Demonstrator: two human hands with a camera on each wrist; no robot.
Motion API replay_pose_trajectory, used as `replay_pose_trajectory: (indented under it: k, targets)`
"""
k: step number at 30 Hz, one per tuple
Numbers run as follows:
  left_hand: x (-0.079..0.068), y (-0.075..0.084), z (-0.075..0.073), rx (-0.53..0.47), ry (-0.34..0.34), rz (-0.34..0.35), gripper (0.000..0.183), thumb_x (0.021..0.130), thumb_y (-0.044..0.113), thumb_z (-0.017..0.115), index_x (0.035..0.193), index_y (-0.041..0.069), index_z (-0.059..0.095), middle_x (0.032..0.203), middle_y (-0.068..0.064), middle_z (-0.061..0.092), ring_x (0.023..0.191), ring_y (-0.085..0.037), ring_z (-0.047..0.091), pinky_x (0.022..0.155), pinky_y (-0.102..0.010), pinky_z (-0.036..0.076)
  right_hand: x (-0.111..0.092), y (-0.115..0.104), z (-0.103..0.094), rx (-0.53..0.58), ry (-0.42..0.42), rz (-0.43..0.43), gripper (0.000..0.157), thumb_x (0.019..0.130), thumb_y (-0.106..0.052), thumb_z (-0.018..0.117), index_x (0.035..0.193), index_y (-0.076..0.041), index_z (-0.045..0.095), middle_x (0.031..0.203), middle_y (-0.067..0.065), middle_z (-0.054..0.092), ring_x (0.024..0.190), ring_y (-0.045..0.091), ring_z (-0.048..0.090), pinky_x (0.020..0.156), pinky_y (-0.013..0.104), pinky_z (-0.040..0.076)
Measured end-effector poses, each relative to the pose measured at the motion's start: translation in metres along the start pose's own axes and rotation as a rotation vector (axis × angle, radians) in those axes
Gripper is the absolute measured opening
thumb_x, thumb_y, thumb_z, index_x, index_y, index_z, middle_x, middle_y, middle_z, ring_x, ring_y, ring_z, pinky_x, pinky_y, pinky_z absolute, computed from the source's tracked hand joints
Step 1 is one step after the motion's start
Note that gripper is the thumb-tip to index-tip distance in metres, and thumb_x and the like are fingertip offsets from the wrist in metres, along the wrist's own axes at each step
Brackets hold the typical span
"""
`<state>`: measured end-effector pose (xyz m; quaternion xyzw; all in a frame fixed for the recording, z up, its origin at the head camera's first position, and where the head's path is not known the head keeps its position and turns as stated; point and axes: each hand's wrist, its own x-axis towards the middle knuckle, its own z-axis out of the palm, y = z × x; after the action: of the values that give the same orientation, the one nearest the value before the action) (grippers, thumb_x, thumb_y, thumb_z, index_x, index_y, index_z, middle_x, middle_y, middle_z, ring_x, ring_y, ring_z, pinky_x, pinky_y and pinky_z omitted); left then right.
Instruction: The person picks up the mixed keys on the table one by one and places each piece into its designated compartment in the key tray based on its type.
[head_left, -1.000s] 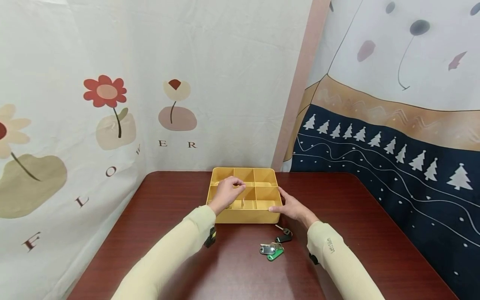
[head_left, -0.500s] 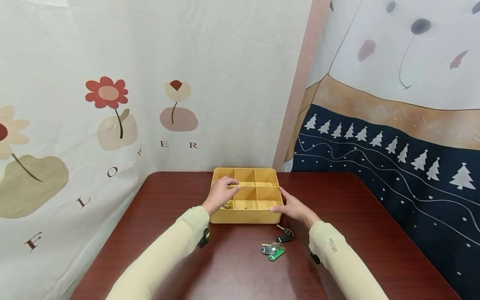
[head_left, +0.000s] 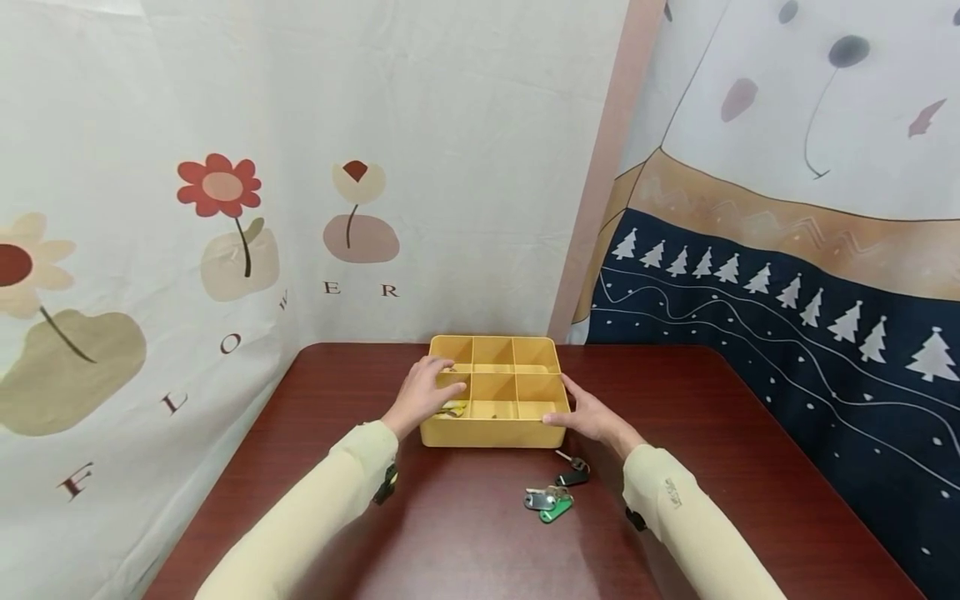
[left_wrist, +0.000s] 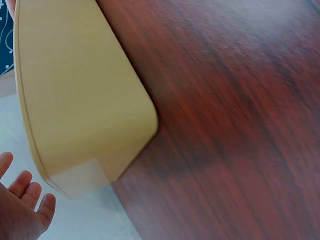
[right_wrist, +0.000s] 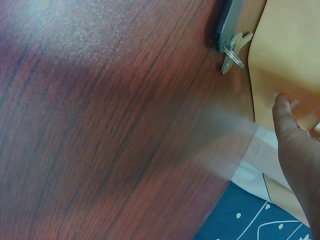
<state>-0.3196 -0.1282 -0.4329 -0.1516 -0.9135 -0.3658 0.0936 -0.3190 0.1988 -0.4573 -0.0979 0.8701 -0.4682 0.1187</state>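
Note:
A yellow box (head_left: 491,433) with several compartments stands at the far part of the table. My left hand (head_left: 420,393) is over its left edge, fingers relaxed and spread, holding nothing; the left wrist view shows that hand (left_wrist: 25,210) beside the box's corner. With my right hand (head_left: 594,415) I hold the box's right front corner, thumb on the front and fingers along the right side. Small yellow items (head_left: 453,408) lie in the front left compartment, partly hidden. On the table before the box lie a key with a black tag (head_left: 573,477) and keys with silver and green tags (head_left: 557,509).
The dark red wooden table (head_left: 480,542) reaches back to a white curtain (head_left: 465,208) printed with flowers. A dark blue fabric with white trees (head_left: 795,375) hangs along the right side.
My left hand has moved left from over the middle of the box to its left edge, its fingers loosening and spreading. The right hand stays on the corner.

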Motion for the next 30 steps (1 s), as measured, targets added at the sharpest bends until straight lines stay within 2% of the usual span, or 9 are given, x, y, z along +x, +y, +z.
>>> replay_pose_trajectory:
  k: [9,14,18,22,25,30]
  targets:
    - [-0.013,-0.011,0.0,0.024,-0.05,-0.026,0.075,0.088,0.039,0.074,0.145,0.0,0.046,0.151,-0.025,0.035,0.138,-0.041,0.032,0.111,-0.057,0.028,-0.002,0.001,0.0,0.013,-0.004,-0.016,0.107,0.083,-0.042,0.08,0.16,-0.011,0.013,0.157,0.021,0.03,0.14,0.037,0.033,0.112,0.06,0.025]
    - [-0.019,-0.017,0.0,0.027,-0.049,-0.039,0.085,0.086,0.042,0.076,0.149,-0.002,0.039,0.151,-0.027,0.032,0.138,-0.043,0.031,0.11,-0.06,0.026,-0.003,0.0,0.0,0.014,-0.004,-0.015,0.106,0.083,-0.043,0.08,0.16,-0.011,0.014,0.156,0.021,0.032,0.139,0.037,0.035,0.112,0.06,0.026]
    - [-0.022,-0.024,0.001,0.05,-0.062,-0.046,0.093,0.086,0.046,0.075,0.151,-0.004,0.033,0.151,-0.028,0.031,0.138,-0.045,0.031,0.109,-0.061,0.027,-0.004,0.004,-0.002,-0.012,0.004,0.007,0.106,0.084,-0.05,0.076,0.16,-0.01,0.015,0.156,0.021,0.032,0.14,0.038,0.033,0.111,0.061,0.026]
    - [-0.024,-0.028,0.003,0.048,-0.084,-0.067,0.098,0.086,0.049,0.074,0.154,-0.003,0.027,0.153,-0.028,0.029,0.139,-0.044,0.029,0.11,-0.061,0.026,-0.008,0.011,-0.009,-0.042,0.023,0.041,0.097,0.09,-0.053,0.067,0.159,-0.006,0.017,0.156,0.02,0.032,0.142,0.039,0.032,0.111,0.06,0.027]
    - [-0.025,-0.029,0.004,0.029,-0.096,-0.084,0.101,0.085,0.05,0.074,0.156,-0.001,0.021,0.153,-0.026,0.029,0.14,-0.043,0.028,0.111,-0.061,0.025,-0.013,0.016,-0.015,-0.055,0.032,0.051,0.086,0.096,-0.049,0.062,0.158,-0.005,0.02,0.155,0.02,0.034,0.141,0.038,0.035,0.111,0.058,0.029]
    - [-0.027,-0.032,0.003,0.023,-0.107,-0.114,0.105,0.086,0.051,0.073,0.156,-0.003,0.016,0.155,-0.026,0.028,0.142,-0.043,0.026,0.111,-0.061,0.023,-0.023,0.027,-0.021,-0.095,0.05,0.067,0.079,0.097,-0.048,0.059,0.156,-0.006,0.027,0.154,0.02,0.038,0.139,0.038,0.038,0.109,0.058,0.032]
